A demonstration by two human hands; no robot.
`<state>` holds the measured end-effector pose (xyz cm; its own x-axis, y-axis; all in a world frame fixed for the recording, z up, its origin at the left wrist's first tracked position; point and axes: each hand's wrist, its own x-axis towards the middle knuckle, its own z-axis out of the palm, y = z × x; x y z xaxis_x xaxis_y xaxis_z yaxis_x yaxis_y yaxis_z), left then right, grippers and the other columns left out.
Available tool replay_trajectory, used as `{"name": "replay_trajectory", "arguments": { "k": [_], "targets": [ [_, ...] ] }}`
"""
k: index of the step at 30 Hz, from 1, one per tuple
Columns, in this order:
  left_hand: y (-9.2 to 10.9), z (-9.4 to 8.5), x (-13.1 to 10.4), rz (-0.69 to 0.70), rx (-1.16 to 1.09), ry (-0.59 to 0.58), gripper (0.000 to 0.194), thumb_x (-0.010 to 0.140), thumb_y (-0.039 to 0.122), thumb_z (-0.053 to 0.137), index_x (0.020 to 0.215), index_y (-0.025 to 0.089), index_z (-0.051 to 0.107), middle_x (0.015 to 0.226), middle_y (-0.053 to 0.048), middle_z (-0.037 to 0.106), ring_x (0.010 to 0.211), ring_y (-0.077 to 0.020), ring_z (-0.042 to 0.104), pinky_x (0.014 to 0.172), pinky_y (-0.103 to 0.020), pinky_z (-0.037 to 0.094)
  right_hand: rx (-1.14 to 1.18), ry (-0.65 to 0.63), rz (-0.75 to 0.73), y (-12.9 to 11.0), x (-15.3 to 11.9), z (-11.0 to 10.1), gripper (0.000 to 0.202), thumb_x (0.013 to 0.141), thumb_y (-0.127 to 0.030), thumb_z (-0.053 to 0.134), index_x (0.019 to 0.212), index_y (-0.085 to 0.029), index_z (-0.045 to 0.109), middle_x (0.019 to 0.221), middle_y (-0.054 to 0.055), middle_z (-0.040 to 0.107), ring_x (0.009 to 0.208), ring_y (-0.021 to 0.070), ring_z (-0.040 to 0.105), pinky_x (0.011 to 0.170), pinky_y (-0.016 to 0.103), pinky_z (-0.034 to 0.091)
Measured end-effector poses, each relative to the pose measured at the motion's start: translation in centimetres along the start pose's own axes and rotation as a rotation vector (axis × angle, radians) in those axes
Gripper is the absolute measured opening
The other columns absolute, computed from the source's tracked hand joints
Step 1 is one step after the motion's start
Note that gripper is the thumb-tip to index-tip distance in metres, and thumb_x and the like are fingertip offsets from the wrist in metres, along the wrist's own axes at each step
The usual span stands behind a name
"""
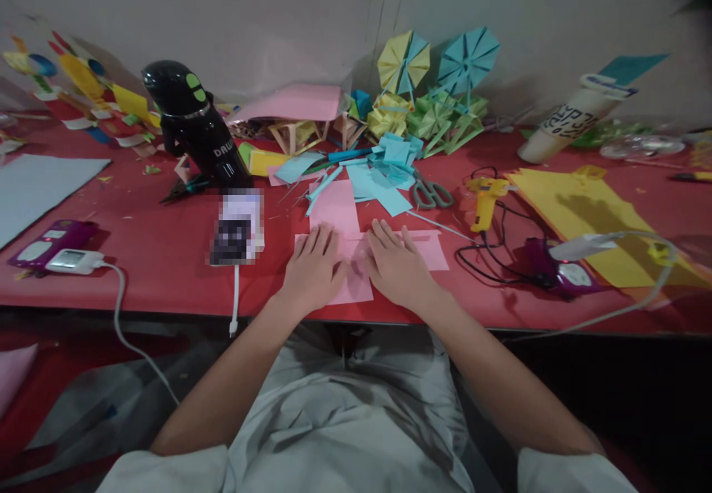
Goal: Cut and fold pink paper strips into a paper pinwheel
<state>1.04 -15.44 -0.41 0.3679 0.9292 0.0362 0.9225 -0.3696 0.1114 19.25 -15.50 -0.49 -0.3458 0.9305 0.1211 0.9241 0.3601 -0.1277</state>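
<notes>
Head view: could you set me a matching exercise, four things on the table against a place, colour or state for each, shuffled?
Things
1. Glue gun
2. Bottle
3. Pink paper
4. Scissors

Descriptions
A. Beneath the left hand and right hand
B. Grey handles
C. Yellow, with a dark cord
D. Black, with green patches near its top

Pairs: 1-C, 2-D, 3-A, 4-B

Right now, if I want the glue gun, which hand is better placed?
Your right hand, I'd say: it rests on the pink paper, nearer the glue gun. Your left hand, also on the pink paper, would likely have to reach across the right.
</notes>
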Motion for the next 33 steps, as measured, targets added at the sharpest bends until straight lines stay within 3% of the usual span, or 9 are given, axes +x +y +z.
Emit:
{"name": "replay_trajectory", "arguments": {
  "k": [7,11,22,27,33],
  "targets": [
    [-0.1,-0.1,0.0,-0.025,-0.022,-0.018,0.061,0.097,0.039,0.037,0.152,0.012,0.035,0.162,-0.015,0.027,0.151,-0.0313,0.023,0.123,-0.050,0.021,0.107,-0.124,-0.160,-0.5,0.4,-0.2,0.057,0.098,-0.026,0.028,0.152,-0.009,0.035,0.161,0.014,0.030,0.150,0.0258,0.025,0.121,0.052,0.020],
    [-0.5,0.0,-0.1,-0.031,-0.017,-0.030,0.061,0.097,0.040,0.036,0.153,0.016,0.034,0.163,-0.013,0.026,0.151,-0.0331,0.020,0.123,-0.051,0.021,0.117,-0.100,-0.139,0.1,0.1,0.0,0.056,0.101,-0.029,0.026,0.153,-0.012,0.035,0.160,0.012,0.030,0.150,0.0239,0.025,0.121,0.052,0.021],
    [-0.4,-0.2,-0.4,-0.080,0.002,-0.009,0.060,0.096,0.046,0.040,0.152,0.027,0.037,0.164,-0.010,0.026,0.149,-0.0411,0.021,0.120,-0.057,0.022,0.056,-0.067,-0.073,3.9,-1.4,0.2,0.057,0.102,-0.034,0.025,0.152,-0.007,0.035,0.160,0.015,0.028,0.150,0.0245,0.026,0.121,0.051,0.022],
    [-0.6,-0.1,-0.4,-0.093,-0.005,-0.007,0.060,0.096,0.049,0.040,0.153,0.031,0.036,0.165,-0.010,0.023,0.150,-0.0408,0.021,0.120,-0.060,0.021,-0.010,-0.001,-0.002,5.8,-2.5,0.6,0.056,0.101,-0.033,0.026,0.152,-0.012,0.035,0.160,0.014,0.031,0.149,0.0262,0.029,0.119,0.057,0.022],
    [-0.5,-0.2,-0.4,-0.089,0.009,-0.016,0.060,0.095,0.049,0.041,0.152,0.030,0.037,0.165,-0.010,0.023,0.149,-0.0408,0.021,0.120,-0.061,0.018,-0.089,0.106,0.122,6.9,-3.1,1.2,0.059,0.100,-0.033,0.027,0.149,-0.003,0.037,0.156,0.023,0.034,0.147,0.0336,0.032,0.118,0.061,0.020]
  ]
}}
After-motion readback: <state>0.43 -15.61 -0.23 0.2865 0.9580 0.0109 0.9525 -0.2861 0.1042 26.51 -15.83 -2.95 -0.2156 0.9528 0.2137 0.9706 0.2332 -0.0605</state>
